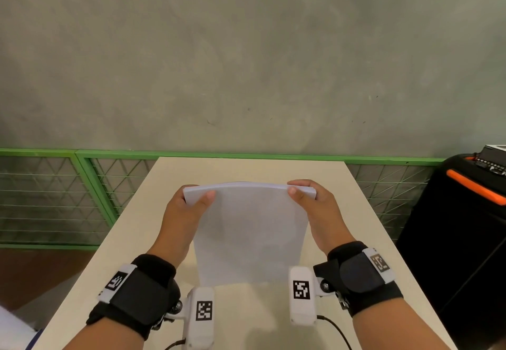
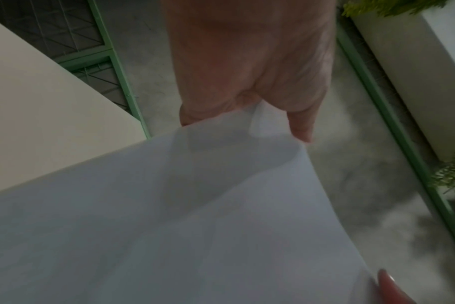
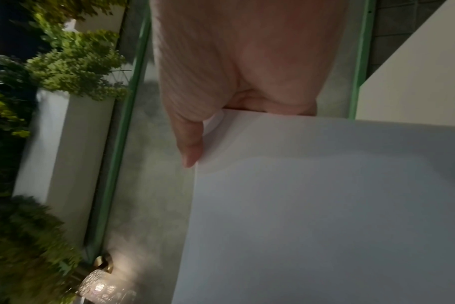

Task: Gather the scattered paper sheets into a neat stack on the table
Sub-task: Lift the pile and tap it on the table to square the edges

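Observation:
A stack of white paper sheets (image 1: 250,234) stands on its lower edge on the beige table (image 1: 128,254), its top edge bowed upward. My left hand (image 1: 186,207) pinches the stack's upper left corner, thumb on the near face. My right hand (image 1: 315,204) pinches the upper right corner the same way. The left wrist view shows the paper stack (image 2: 195,226) running away from my left hand (image 2: 247,82). The right wrist view shows the paper stack (image 3: 325,205) below my right hand (image 3: 234,72). The fingers behind the paper are hidden.
A green mesh fence (image 1: 54,193) runs behind the table against a grey concrete floor (image 1: 246,62). A black case with an orange handle (image 1: 473,188) stands at the right. White planters with green plants (image 3: 65,67) appear in the wrist views.

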